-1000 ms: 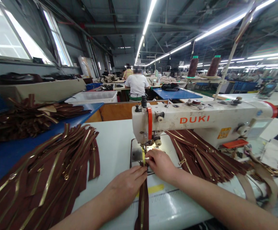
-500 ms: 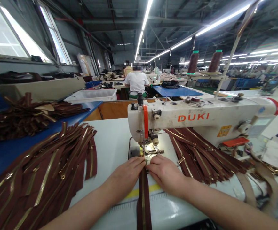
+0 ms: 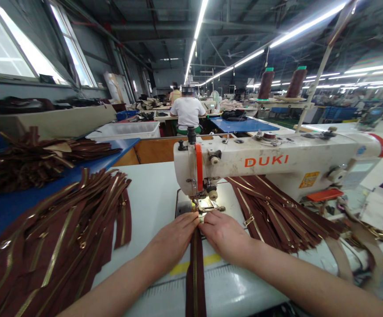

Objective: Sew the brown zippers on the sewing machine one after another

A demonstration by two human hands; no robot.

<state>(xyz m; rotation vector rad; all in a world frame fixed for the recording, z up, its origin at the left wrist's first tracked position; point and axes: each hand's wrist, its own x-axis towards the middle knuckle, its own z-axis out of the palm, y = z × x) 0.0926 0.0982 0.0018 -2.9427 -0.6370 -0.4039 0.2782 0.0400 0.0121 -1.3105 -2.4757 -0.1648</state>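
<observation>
Strip of dark-brown zipper tape with a dull-gold line of teeth [image 3: 195,281]: lies on the pale, glossy tabletop [image 3: 148,185], running from the meeting fingertips towards six o'clock. Long axis twelve to six, narrow and nearly straight, far end hidden by the hands. About equally near to bare left hand [image 3: 178,235] at eleven o'clock and bare right hand [image 3: 226,233] at one. Left fingers bent together over the far end, right fingers curled just beside; cannot tell whether pinching or merely pressing. At twelve, smooth metal needle plate [image 3: 233,203] beneath a scuffed white sewing machine with orange lettering [image 3: 227,160]. Towards nine, ragged heap of brown zippers with gold teeth [image 3: 55,237]; towards three, flatter fan of similar zippers [image 3: 273,215].
</observation>
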